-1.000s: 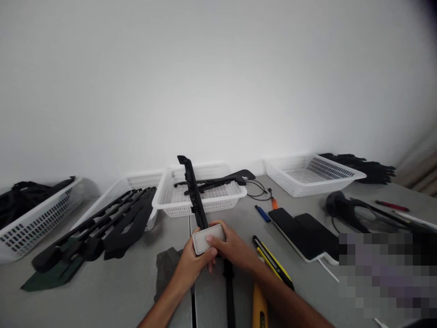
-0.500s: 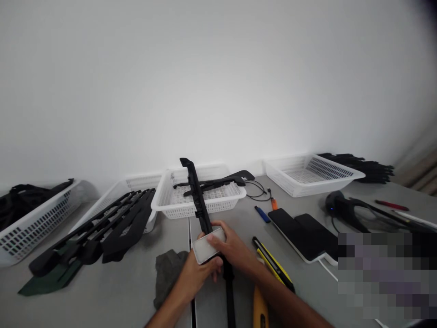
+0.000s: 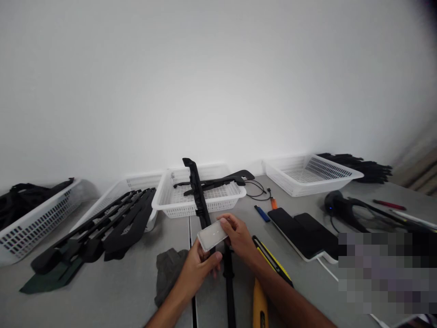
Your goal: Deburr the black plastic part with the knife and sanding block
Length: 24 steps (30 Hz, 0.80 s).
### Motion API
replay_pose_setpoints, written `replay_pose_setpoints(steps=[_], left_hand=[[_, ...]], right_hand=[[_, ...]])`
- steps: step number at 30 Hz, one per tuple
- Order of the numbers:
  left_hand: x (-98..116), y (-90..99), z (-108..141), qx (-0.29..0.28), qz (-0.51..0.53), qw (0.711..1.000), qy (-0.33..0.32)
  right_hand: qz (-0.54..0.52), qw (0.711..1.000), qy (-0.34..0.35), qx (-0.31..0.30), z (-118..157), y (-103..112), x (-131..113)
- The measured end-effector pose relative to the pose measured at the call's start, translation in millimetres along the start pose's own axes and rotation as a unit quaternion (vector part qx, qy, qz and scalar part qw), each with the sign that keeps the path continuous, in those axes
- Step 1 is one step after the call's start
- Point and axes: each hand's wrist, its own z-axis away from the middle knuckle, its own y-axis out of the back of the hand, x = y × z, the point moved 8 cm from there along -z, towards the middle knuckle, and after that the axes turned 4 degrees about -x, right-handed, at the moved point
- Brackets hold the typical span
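A long black plastic strip (image 3: 199, 195) runs from near my body up over the front of a white basket (image 3: 201, 210). My left hand (image 3: 200, 268) is closed around its middle, with fingertips showing beneath. My right hand (image 3: 238, 236) pinches a small white rectangular block (image 3: 212, 235) with rounded corners by its right end. The block is tilted over the strip and hides part of it; its left end lies by my left fingers. Left of my left wrist sits a crumpled grey cloth (image 3: 170, 273). Under my right forearm lie a yellow-and-black cutter (image 3: 271, 259) and a yellow-handled tool (image 3: 260, 305).
More black parts lie in the middle basket, a left basket (image 3: 150, 225) and a far-left basket (image 3: 51, 232). A right basket (image 3: 307, 187) stands by a pile of black strips (image 3: 358, 166). Phones (image 3: 297, 237), a blue marker-like item (image 3: 261, 213) and a thin cable (image 3: 256, 184) lie rightward.
The white block has shifted slightly up and right and tilted more. My right hand has moved from its top face to its right end. The strip has moved slightly right.
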Motion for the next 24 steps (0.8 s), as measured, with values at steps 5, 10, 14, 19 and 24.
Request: replay_pose_setpoints(steps=[5,10,14,19,24], left_hand=[[-7,0.9,1,-0.020,-0.001,1.000,0.013],[-8,1.6,4,-0.003,0.033,0.999,0.025],[-6,1.3,3,0.007,0.059,0.998,0.030],[-15,7.2,0,0.018,0.081,0.996,0.044],[-21,13.3,-1,0.034,0.067,0.996,0.045]], right_hand=[[-0.015,1.000,0.007,0.008,-1,2,-3],[-0.013,1.000,0.013,0.005,-1,2,-4],[-0.007,1.000,0.013,0.009,-1,1,-1],[0.015,1.000,0.009,0.014,-1,4,3],[0.042,0.999,0.017,0.009,0,2,3]])
